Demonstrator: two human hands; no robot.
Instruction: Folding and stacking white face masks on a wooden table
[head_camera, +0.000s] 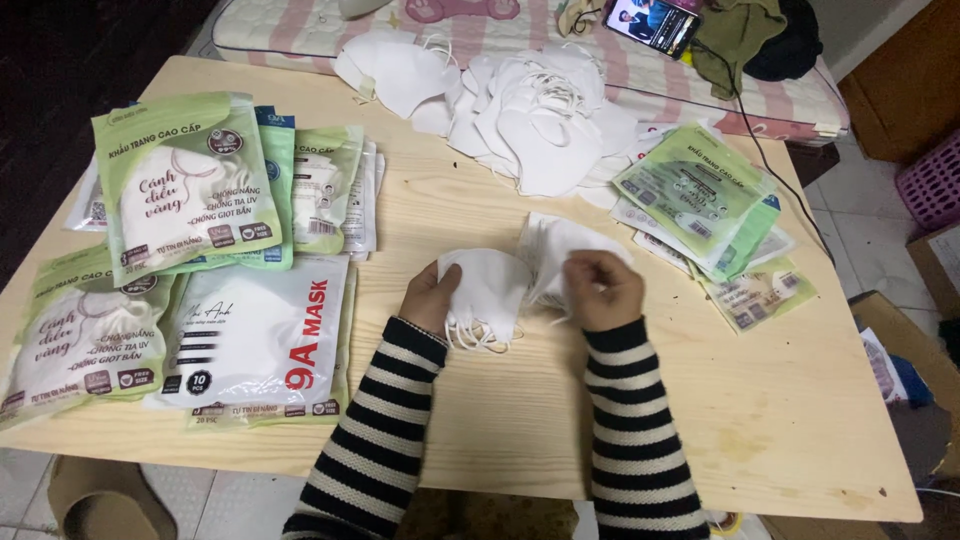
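My left hand (430, 298) grips a small stack of folded white face masks (492, 290), whose ear loops hang down at the front. My right hand (602, 290) pinches the edge of another white mask (555, 248) that lies on the wooden table (780, 400) just behind it. Both arms wear black and white striped sleeves. A large loose heap of white masks (520, 105) lies at the far middle of the table.
Filled green and white mask packets (190, 180) are stacked at the left, with a white packet (265, 345) in front. Flat empty green packets (700, 195) lie at the right. A phone (652, 22) and clothes rest on a pink striped mattress behind. Boxes stand on the floor at right.
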